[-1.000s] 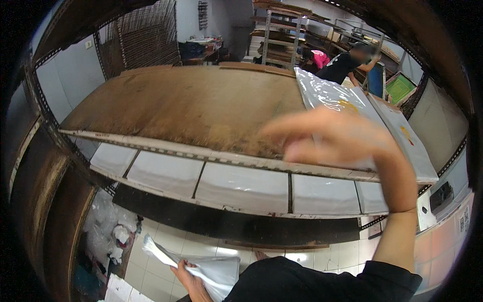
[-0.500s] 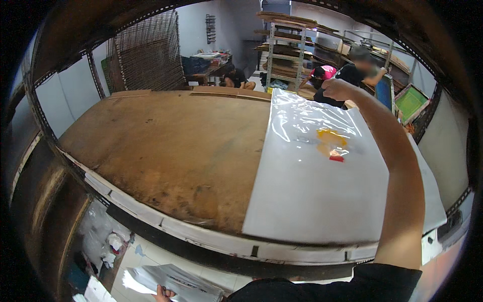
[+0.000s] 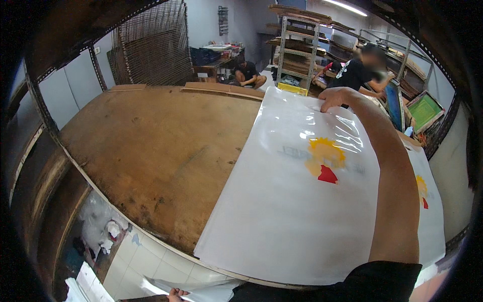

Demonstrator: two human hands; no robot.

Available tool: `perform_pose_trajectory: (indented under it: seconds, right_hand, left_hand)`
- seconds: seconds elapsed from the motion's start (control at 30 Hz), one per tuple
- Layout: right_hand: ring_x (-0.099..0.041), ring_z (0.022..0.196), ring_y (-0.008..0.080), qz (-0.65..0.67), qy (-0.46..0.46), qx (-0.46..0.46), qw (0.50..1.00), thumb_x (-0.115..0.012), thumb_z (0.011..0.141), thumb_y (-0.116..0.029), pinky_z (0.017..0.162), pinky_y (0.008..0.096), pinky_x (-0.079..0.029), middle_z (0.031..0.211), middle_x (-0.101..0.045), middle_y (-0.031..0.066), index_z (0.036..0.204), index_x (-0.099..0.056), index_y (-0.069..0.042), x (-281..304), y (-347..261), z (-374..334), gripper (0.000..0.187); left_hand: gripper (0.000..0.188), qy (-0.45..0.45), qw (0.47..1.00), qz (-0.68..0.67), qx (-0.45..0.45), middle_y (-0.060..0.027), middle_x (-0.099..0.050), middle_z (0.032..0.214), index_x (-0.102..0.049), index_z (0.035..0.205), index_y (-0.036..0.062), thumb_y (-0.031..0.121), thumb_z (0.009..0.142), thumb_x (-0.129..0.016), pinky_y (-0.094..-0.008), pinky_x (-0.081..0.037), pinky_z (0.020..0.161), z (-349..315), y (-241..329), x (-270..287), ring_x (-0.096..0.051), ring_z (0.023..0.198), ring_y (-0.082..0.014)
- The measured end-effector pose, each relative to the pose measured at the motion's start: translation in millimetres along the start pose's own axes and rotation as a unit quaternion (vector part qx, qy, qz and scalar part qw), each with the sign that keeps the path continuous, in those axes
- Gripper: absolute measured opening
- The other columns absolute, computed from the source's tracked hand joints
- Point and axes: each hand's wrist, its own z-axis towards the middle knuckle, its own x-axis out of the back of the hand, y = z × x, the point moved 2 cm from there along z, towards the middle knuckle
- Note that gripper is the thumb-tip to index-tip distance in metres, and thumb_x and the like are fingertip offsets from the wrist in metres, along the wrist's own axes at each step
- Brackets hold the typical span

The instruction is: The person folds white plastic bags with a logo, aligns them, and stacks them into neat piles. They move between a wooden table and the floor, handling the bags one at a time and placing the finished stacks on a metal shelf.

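A glossy white plastic sheet (image 3: 282, 216) with a yellow and red print lies across the right part of a brown board (image 3: 151, 151). My right arm reaches over it, and my right hand (image 3: 336, 99) is closed at its far edge, fingers bent down onto the plastic. Creases show in the sheet beside that hand. Low in the view, my left hand (image 3: 177, 295) grips a bunch of white sheets (image 3: 209, 291), partly cut off by the lower border. Another printed sheet (image 3: 427, 221) shows right of my arm.
A dark metal frame (image 3: 43, 113) surrounds the board. Wire racks (image 3: 151, 48) stand far left and a loaded shelf (image 3: 297, 55) at the back. One person (image 3: 354, 73) works beside coloured screen frames (image 3: 425, 110); another (image 3: 247, 75) sits low behind. Crumpled plastic (image 3: 98, 216) lies at lower left.
My right hand has come down with the sheet's far edge. The sheet lies flatter, its print clearer, and its near left corner now reaches the board's front edge. My left hand still holds its sheets.
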Motion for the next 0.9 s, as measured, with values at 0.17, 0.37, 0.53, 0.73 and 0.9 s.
perform_pose_trajectory:
  seconds: [0.17,0.37,0.53,0.73,0.9]
  right_hand:
    - [-0.063,0.106,0.0297,0.035,0.012,-0.023,0.999,-0.075,0.063,-0.032,0.088,0.0407,-0.051,0.115,-0.065,0.0176,0.124,-0.060,-0.005,11,-1,-25,0.068]
    - [-0.061,0.112,0.0315,-0.039,0.065,0.039,0.996,-0.078,0.056,-0.030,0.094,0.0420,-0.047,0.121,-0.064,0.0185,0.126,-0.059,-0.005,9,-10,-19,0.077]
    - [-0.059,0.114,0.0321,-0.043,0.039,-0.009,0.998,-0.080,0.057,-0.028,0.094,0.0441,-0.047,0.122,-0.063,0.0180,0.127,-0.059,-0.005,23,-29,-47,0.077]
    - [-0.058,0.111,0.0292,0.135,0.035,0.021,0.990,-0.075,0.071,-0.033,0.090,0.0433,-0.046,0.102,-0.067,0.0152,0.087,-0.070,-0.007,39,-49,-110,0.031]
    - [-0.060,0.079,0.0206,-0.006,0.004,0.034,0.999,-0.065,0.079,-0.038,0.078,0.0364,-0.047,0.070,-0.064,0.0080,0.060,-0.062,-0.007,46,-98,-174,0.036]
  left_hand:
    - [0.037,-0.012,1.000,-0.002,0.009,-0.0125,-0.052,0.102,-0.041,0.119,-0.0004,0.023,0.093,-0.054,-0.0352,-0.048,0.053,-1,-19,-1,-0.053,0.075,-0.0202]
    - [0.030,-0.002,1.000,-0.007,0.000,-0.0103,-0.050,0.095,-0.042,0.113,0.0026,0.021,0.092,-0.054,-0.0347,-0.047,0.051,-4,-20,15,-0.053,0.071,-0.0188]
    - [0.025,-0.006,1.000,-0.005,0.003,-0.0085,-0.049,0.089,-0.042,0.107,0.0050,0.019,0.091,-0.054,-0.0342,-0.047,0.049,-4,-25,15,-0.052,0.068,-0.0175]
    - [0.019,-0.009,1.000,-0.014,-0.005,-0.0063,-0.048,0.082,-0.042,0.101,0.0079,0.017,0.090,-0.054,-0.0337,-0.046,0.046,-5,-31,26,-0.051,0.064,-0.0160]
    - [0.015,-0.028,0.994,-0.102,-0.026,-0.0046,-0.044,0.076,-0.043,0.099,0.0099,0.015,0.089,-0.053,-0.0319,-0.045,0.041,-31,-37,20,-0.047,0.053,-0.0156]
